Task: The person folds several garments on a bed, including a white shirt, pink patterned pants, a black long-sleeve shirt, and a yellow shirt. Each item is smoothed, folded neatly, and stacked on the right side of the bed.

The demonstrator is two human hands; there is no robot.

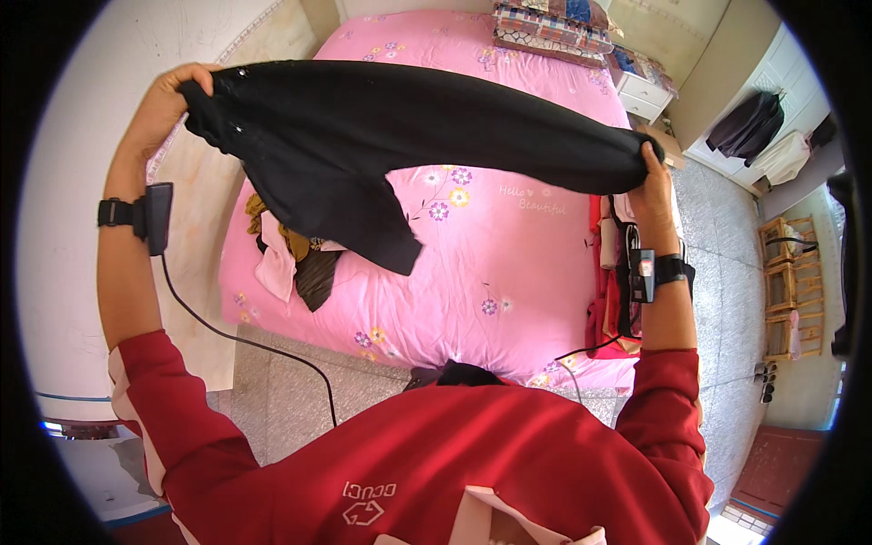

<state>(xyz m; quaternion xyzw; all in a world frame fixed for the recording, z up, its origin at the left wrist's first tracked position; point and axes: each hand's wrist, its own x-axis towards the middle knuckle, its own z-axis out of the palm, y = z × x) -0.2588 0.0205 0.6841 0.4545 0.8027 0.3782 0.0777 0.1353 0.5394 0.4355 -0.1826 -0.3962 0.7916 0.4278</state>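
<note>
Black trousers (pixel 409 116) are stretched sideways in the air between my two hands, above a bed with a pink flowered sheet (pixel 470 272). My left hand (pixel 184 85) grips the waistband end, where small shiny fasteners show. At the far right, my right hand (pixel 650 180) holds the end of one leg. The other leg hangs down in the middle, its end loose. Below the waist part, a loose heap of clothes, with a pale pink garment (pixel 276 262) and a dark pleated one (pixel 318 276), lies on the bed's left side.
Folded clothes (pixel 606 293) lie in a row along the bed's right edge, below my right forearm. Folded bedding (pixel 552 30) is stacked at the far right corner, near a white bedside cabinet (pixel 640 95). Black cables run from the devices strapped to my wrists. Wooden racks (pixel 793 293) stand at right.
</note>
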